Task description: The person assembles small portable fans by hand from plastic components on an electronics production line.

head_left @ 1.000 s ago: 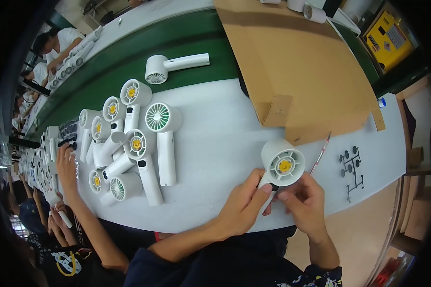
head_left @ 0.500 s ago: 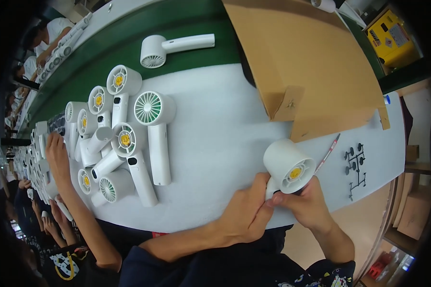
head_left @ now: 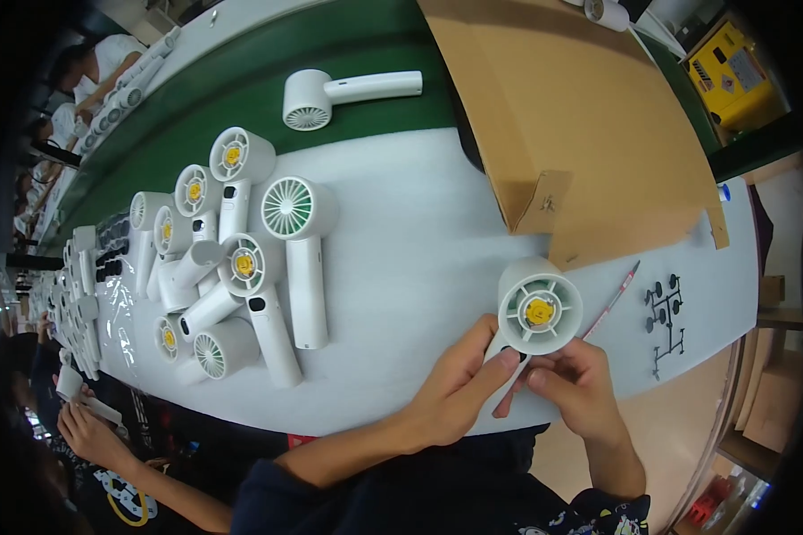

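A white handheld fan [head_left: 539, 283] is held up near the table's front edge, its round end with an orange-yellow centre turned toward me. My left hand [head_left: 459, 383] is closed around its handle, the thumb beside a small dark button. Close to the handle's other side is my right hand [head_left: 580, 388], thumb and fingers drawn together; whatever lies between them is too small or hidden to name. Just beyond, a red-and-white pen-like stick [head_left: 612, 300] rests on the white table cover [head_left: 401, 267]. Black moulded parts on a branching frame [head_left: 665, 325] lie to its right.
Several white fans [head_left: 299, 209] lie in a heap at left. Another fan [head_left: 308, 100] sits on the green strip [head_left: 366, 111] behind. An open cardboard box [head_left: 589, 125] stands at the far right. A co-worker's hand [head_left: 94, 437] holds a white fan at lower left.
The fan in my left hand has turned so its round end faces me more directly. My right hand has come slightly off it. The co-worker's arm has withdrawn from the heap.
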Tool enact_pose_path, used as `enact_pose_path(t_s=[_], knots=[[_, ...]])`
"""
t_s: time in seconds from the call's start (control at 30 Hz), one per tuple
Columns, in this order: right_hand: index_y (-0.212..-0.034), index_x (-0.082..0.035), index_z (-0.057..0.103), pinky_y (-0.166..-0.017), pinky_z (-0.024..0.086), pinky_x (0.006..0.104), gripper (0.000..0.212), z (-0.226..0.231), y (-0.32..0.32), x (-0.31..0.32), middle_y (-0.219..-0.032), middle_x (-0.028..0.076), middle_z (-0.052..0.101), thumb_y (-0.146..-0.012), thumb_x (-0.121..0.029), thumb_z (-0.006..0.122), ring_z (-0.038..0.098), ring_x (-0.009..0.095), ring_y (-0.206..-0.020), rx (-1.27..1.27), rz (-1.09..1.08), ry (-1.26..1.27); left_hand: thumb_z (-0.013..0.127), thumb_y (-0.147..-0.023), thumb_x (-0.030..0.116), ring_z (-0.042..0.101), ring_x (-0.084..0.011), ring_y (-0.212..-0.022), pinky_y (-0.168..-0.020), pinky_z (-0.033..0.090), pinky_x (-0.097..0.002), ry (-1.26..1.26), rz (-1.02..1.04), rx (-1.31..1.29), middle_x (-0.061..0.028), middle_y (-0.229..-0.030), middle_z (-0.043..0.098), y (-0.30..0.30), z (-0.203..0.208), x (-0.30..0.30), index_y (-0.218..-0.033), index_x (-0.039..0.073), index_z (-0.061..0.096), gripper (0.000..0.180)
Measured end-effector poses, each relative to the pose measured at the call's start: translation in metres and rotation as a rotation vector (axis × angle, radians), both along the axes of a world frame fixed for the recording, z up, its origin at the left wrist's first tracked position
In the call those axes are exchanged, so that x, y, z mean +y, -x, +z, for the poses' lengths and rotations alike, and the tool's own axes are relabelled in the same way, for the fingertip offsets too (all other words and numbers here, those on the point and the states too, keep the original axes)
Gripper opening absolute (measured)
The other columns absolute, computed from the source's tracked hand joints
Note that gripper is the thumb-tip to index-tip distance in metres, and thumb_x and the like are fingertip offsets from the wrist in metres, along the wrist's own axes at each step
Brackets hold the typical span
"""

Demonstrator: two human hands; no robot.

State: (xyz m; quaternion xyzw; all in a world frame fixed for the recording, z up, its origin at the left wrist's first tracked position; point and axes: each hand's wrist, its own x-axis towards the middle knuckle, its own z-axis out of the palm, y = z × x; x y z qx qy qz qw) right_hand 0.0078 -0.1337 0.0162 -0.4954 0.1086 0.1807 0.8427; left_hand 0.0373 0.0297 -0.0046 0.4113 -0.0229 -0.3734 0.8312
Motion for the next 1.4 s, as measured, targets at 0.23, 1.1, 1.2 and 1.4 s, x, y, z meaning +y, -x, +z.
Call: enact_pose_path(t_s=[0.23, 1.1, 1.2, 1.4], knots=[[-0.090, 0.004, 0.062, -0.065, 0.047, 0.0258, 0.011, -0.009, 0.028, -0.018, -0.079, 0.011, 0.063, -0.078, 0.002, 0.063, 0.060, 0.017, -0.069, -0.557, -0.303, 1.024, 0.046, -0.096, 0.020, 0.046, -0.0071, -0.049, -0.046, 0.041, -0.0230, -0.160, 0.141, -0.150, -0.0013, -0.070, 0.049, 0.011, -0.005, 0.006, -0.110, 0.004, 0.046, 0.021], [-0.089, 0.004, 0.060, -0.058, 0.040, 0.0211, 0.010, -0.055, 0.043, -0.039, -0.072, 0.005, 0.057, -0.085, -0.004, 0.059, 0.051, 0.010, -0.064, -0.428, -0.463, 1.017, 0.067, -0.080, 0.014, 0.047, -0.0301, -0.119, -0.100, 0.035, -0.0363, -1.717, 0.988, -1.243, -0.0174, -0.128, 0.049, -0.124, 0.062, 0.239, -0.129, 0.000, 0.043, 0.057], [-0.090, 0.005, 0.061, -0.059, 0.040, 0.0209, 0.011, -0.058, 0.046, -0.039, -0.074, 0.004, 0.057, -0.085, -0.006, 0.060, 0.051, 0.009, -0.065, -0.416, -0.481, 0.993, 0.069, -0.076, 0.015, 0.051, -0.0336, -0.112, -0.097, 0.040, -0.0384, -1.478, 0.482, -1.512, -0.0171, -0.120, 0.054, -0.179, 0.088, 0.144, -0.119, 0.004, 0.054, 0.047], [-0.094, 0.007, 0.065, -0.067, 0.052, 0.0259, 0.014, -0.051, 0.055, -0.035, -0.084, 0.012, 0.067, -0.086, -0.004, 0.064, 0.062, 0.016, -0.072, -0.394, -0.448, 1.016, 0.068, -0.063, 0.018, 0.063, -0.0319, -0.087, -0.079, 0.049, -0.0396, -1.871, -0.372, -1.566, -0.0123, -0.084, 0.066, -0.270, 0.030, 0.060, -0.089, 0.010, 0.067, 0.028]])
